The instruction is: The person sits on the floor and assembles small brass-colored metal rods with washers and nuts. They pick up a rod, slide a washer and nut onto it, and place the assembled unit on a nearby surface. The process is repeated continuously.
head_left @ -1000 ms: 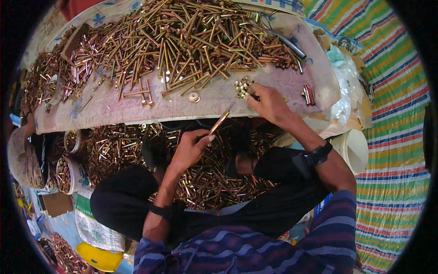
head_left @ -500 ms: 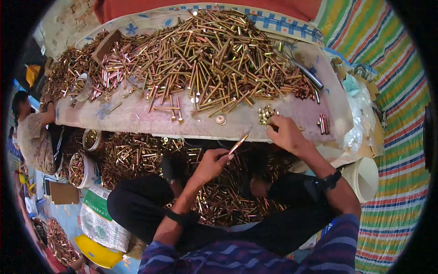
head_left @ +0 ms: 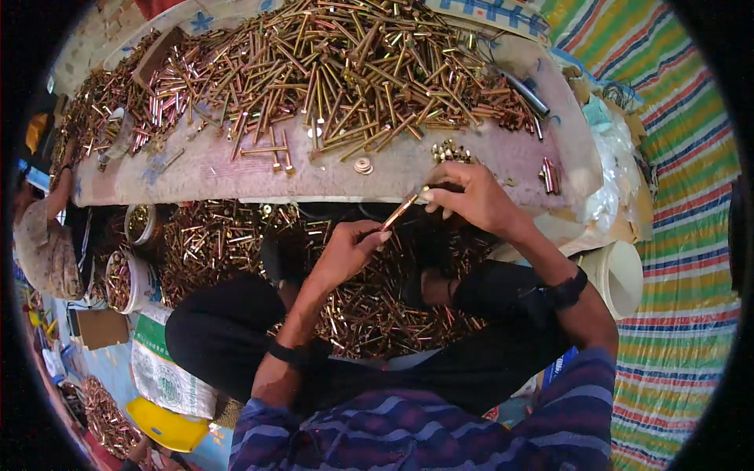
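Observation:
A slim brassy bolt [head_left: 400, 213] slants up to the right over the near edge of the table. Its lower end is pinched between the thumb and fingers of my left hand [head_left: 345, 253]. At the upper end, my right hand [head_left: 473, 198] closes its fingertips around a small nut [head_left: 425, 191] touching the bolt's tip. Just beyond my right hand lies a little heap of nuts [head_left: 451, 152] on the cloth-covered table [head_left: 306, 177]. A short stack of washers [head_left: 363, 166] sits left of that heap. Farther back rises a big pile of long bolts [head_left: 338, 71].
A silver tube [head_left: 528, 96] and a few upright sleeves [head_left: 549, 176] are at the table's right. Many more bolts [head_left: 377, 314] lie below, between my legs. White buckets stand left [head_left: 142, 282] and right [head_left: 620, 276]. Another person [head_left: 47, 243] sits at far left.
My right hand has come from the nut heap to the bolt's upper end, now with a nut in its fingertips. My left hand still holds the bolt. The view has shifted slightly.

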{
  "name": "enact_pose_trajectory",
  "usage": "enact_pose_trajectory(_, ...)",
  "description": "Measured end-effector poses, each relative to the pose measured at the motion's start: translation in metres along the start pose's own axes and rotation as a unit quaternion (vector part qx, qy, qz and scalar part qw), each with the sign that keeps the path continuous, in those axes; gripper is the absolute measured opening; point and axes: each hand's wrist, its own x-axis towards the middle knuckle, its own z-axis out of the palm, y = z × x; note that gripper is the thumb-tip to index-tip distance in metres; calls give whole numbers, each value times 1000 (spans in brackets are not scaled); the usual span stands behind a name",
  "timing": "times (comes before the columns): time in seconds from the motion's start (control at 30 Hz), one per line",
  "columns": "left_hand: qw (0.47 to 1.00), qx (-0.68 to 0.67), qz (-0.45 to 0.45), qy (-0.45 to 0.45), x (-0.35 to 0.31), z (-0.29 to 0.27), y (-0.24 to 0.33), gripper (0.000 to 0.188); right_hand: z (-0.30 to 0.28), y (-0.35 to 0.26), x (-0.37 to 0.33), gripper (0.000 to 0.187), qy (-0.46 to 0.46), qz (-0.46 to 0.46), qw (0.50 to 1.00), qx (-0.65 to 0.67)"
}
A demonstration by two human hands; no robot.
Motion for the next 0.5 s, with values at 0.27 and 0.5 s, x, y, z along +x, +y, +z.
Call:
enact_pose_trajectory(0.27,1000,7,3,-22,-3,-3,4,30,2,9,0,20,-24,-41,999,-27)
enact_pose_trajectory(0.5,999,36,0,-40,-2,-10,5,27,3,10,-2,19,-43,-1,998,-42)
